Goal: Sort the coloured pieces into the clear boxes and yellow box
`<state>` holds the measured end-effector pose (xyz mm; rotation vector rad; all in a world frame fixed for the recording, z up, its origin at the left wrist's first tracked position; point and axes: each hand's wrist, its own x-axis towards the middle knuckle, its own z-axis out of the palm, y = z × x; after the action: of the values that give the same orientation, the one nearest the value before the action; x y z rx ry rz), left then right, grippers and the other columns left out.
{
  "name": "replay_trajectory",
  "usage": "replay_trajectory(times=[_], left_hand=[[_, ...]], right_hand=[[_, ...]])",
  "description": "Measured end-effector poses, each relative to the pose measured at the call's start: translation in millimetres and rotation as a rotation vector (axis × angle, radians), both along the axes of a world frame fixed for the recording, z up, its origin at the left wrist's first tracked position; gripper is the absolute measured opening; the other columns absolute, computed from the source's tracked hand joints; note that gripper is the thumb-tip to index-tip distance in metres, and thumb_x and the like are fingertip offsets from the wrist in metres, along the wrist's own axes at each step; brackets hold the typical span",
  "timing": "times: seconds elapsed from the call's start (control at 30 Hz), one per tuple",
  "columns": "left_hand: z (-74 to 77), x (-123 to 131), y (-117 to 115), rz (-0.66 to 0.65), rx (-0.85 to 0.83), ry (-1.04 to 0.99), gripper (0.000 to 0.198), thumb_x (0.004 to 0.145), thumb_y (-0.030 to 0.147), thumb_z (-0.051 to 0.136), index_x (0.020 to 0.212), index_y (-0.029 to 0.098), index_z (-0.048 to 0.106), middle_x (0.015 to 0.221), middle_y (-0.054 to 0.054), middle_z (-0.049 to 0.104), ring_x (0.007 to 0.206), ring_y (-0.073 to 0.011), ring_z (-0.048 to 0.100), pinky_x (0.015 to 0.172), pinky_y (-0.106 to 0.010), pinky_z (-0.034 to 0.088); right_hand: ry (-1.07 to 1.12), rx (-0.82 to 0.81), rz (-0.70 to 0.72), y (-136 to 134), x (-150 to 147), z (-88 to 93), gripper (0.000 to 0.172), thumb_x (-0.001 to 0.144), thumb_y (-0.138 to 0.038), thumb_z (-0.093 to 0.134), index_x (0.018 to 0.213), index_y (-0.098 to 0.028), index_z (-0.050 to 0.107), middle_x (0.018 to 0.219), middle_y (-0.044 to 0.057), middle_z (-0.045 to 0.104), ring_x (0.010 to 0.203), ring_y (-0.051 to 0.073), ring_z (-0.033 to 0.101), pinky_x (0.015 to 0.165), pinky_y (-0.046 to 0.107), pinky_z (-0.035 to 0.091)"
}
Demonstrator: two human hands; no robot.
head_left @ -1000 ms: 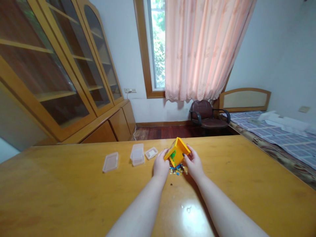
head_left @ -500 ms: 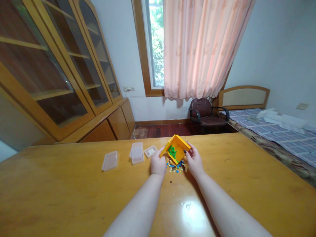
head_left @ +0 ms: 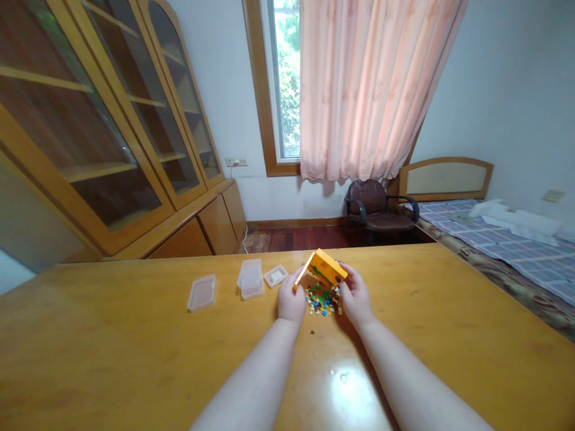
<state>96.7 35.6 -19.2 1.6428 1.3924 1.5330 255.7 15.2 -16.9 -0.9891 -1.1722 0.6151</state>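
Note:
My left hand [head_left: 291,297] and my right hand [head_left: 356,294] grip an orange-yellow box [head_left: 330,264] from its two sides. The box is tipped over with its opening toward the table, just above a small heap of tiny building bricks [head_left: 323,304]. Blue, cream, dark and green bricks show in that heap. Some green pieces [head_left: 320,274] are still against the inside of the box. My left fingers are partly hidden behind the box wall. One small dark piece [head_left: 312,332] lies apart, nearer to me.
Left of my hands on the wooden table [head_left: 135,347] lie a small clear case [head_left: 275,276], a clear plastic box [head_left: 250,280] and a clear lid [head_left: 202,293]. Beyond the table's far edge stand a chair [head_left: 375,206] and a bed [head_left: 503,224].
The orange-yellow box has been tipped further over. Green pieces that lay inside it have partly dropped onto the heap below.

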Motion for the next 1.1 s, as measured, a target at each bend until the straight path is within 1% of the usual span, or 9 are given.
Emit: replay_trajectory(times=[0.1, 0.17, 0.3, 0.4, 0.63, 0.87, 1.0, 1.1], left_hand=[[1.4, -2.8, -1.3, -0.005, 0.043, 0.014, 0.052, 0.064, 0.002, 0.04, 0.108, 0.022, 0.06, 0.109, -0.001, 0.061, 0.106, -0.0188, 0.052, 0.098, -0.03, 0.037], [2.1, -4.8, -2.0, -0.018, 0.106, 0.022, 0.053, 0.064, 0.001, 0.04, 0.108, 0.023, 0.06, 0.109, -0.001, 0.061, 0.105, -0.0183, 0.052, 0.098, -0.03, 0.037], [0.8, -8.1, -1.7, -0.032, 0.261, 0.068, 0.053, 0.063, 0.0, 0.039, 0.107, 0.021, 0.06, 0.108, -0.002, 0.062, 0.102, -0.0181, 0.055, 0.095, -0.035, 0.041], [-0.7, -9.4, -1.1, -0.015, 0.318, 0.094, 0.052, 0.064, 0.0, 0.039, 0.107, 0.02, 0.06, 0.107, -0.004, 0.062, 0.1, -0.0175, 0.056, 0.092, -0.035, 0.043], [1.1, -8.8, -3.5, 0.03, 0.303, 0.09, 0.048, 0.064, 0.001, 0.039, 0.102, 0.019, 0.061, 0.103, -0.004, 0.064, 0.097, -0.0173, 0.057, 0.089, -0.035, 0.045], [2.0, -9.9, -5.6, 0.012, 0.339, 0.152, 0.047, 0.064, 0.003, 0.041, 0.104, 0.02, 0.059, 0.104, -0.004, 0.063, 0.098, -0.0175, 0.056, 0.09, -0.036, 0.044], [2.6, -7.5, -4.5, -0.006, 0.289, 0.202, 0.053, 0.063, 0.003, 0.039, 0.109, 0.021, 0.056, 0.11, -0.003, 0.06, 0.104, -0.0179, 0.053, 0.095, -0.036, 0.041], [6.7, -1.9, -4.2, -0.057, 0.207, 0.298, 0.059, 0.065, 0.005, 0.04, 0.121, 0.021, 0.047, 0.121, -0.003, 0.053, 0.114, -0.0177, 0.047, 0.102, -0.037, 0.034]], right_hand=[[-0.02, 0.017, -0.008, 0.1, 0.8, 0.2, 0.037, 0.077, -0.023, 0.049, 0.114, -0.021, 0.05, 0.118, 0.007, 0.053, 0.11, 0.02, 0.049, 0.098, 0.04, 0.034], [-0.037, 0.024, -0.033, 1.0, 1.9, -0.4, 0.036, 0.078, -0.024, 0.048, 0.113, -0.021, 0.051, 0.117, 0.007, 0.054, 0.11, 0.02, 0.049, 0.098, 0.041, 0.034], [-0.079, 0.048, -0.078, 3.9, 4.4, -2.2, 0.034, 0.078, -0.025, 0.048, 0.112, -0.022, 0.052, 0.114, 0.007, 0.056, 0.108, 0.021, 0.05, 0.097, 0.043, 0.035], [-0.099, 0.05, -0.088, 5.1, 5.3, -3.3, 0.034, 0.079, -0.023, 0.046, 0.112, -0.022, 0.051, 0.115, 0.007, 0.056, 0.108, 0.021, 0.05, 0.097, 0.044, 0.035], [-0.093, 0.035, -0.101, 5.7, 5.4, -6.3, 0.033, 0.079, -0.024, 0.046, 0.112, -0.022, 0.051, 0.116, 0.007, 0.056, 0.108, 0.02, 0.051, 0.097, 0.044, 0.035], [-0.051, 0.06, -0.12, 3.8, 4.6, -2.2, 0.032, 0.078, -0.023, 0.048, 0.11, -0.022, 0.052, 0.113, 0.007, 0.057, 0.107, 0.019, 0.051, 0.097, 0.041, 0.035], [0.033, 0.007, -0.061, 3.0, 2.6, -0.6, 0.034, 0.076, -0.024, 0.052, 0.11, -0.021, 0.053, 0.115, 0.007, 0.057, 0.107, 0.019, 0.052, 0.096, 0.041, 0.036], [0.104, -0.062, 0.02, 0.9, -0.7, 2.2, 0.039, 0.073, -0.024, 0.057, 0.112, -0.02, 0.054, 0.113, 0.009, 0.058, 0.105, 0.021, 0.053, 0.093, 0.041, 0.039]])
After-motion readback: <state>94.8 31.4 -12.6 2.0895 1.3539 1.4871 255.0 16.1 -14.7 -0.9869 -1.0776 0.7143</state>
